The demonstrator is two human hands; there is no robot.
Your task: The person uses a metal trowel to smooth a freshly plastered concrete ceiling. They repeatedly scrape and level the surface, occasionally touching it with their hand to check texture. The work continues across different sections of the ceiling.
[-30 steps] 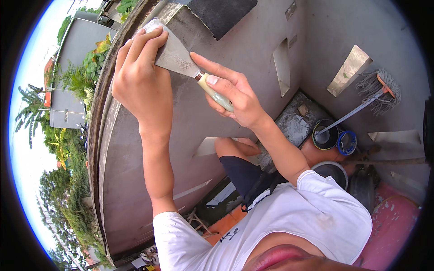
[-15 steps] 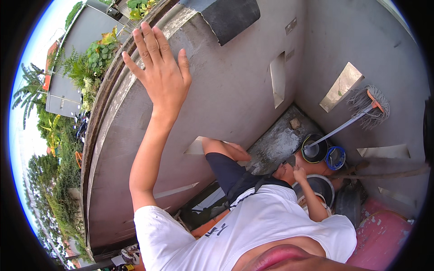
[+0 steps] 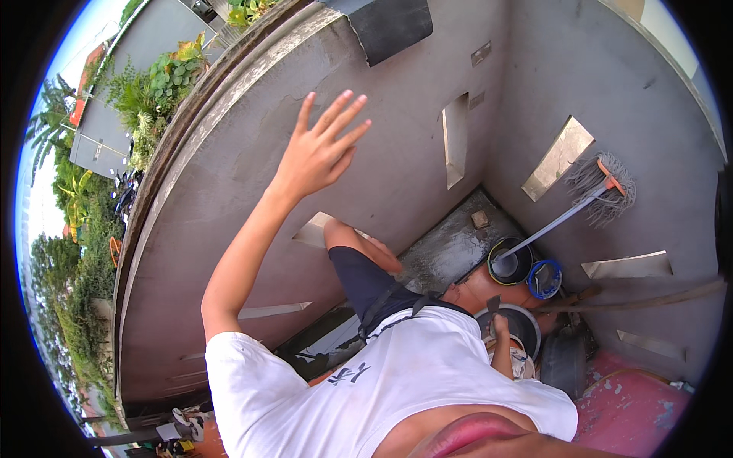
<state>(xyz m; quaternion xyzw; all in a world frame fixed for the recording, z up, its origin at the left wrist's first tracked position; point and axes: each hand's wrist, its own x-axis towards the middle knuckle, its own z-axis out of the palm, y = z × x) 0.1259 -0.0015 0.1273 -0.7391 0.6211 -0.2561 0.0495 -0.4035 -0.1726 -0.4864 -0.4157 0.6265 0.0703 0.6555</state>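
Note:
My left hand (image 3: 317,153) is raised in front of the grey plastered wall (image 3: 382,153), its fingers spread and holding nothing. Whether it touches the wall I cannot tell. Down at my right side, my right hand (image 3: 500,328) is closed around a small tool with a dark flat blade (image 3: 493,304), which looks like a scraper or putty knife. Part of its handle is hidden in my fingers. Just beyond that hand lies a round grey basin (image 3: 532,317), partly covered by my arm.
A mop (image 3: 569,214) leans on the right wall, its handle end in a black bucket (image 3: 521,269). Beside that stands a blue pail (image 3: 545,279). A long stick (image 3: 649,303) crosses at right. A dark sheet (image 3: 393,30) hangs over the wall top. A brick piece (image 3: 479,219) lies in the corner.
My left hand has come away from the wall's top edge, moving right and lower, still spread. My right hand has drawn back toward my body with the bladed tool. The view has shifted slightly.

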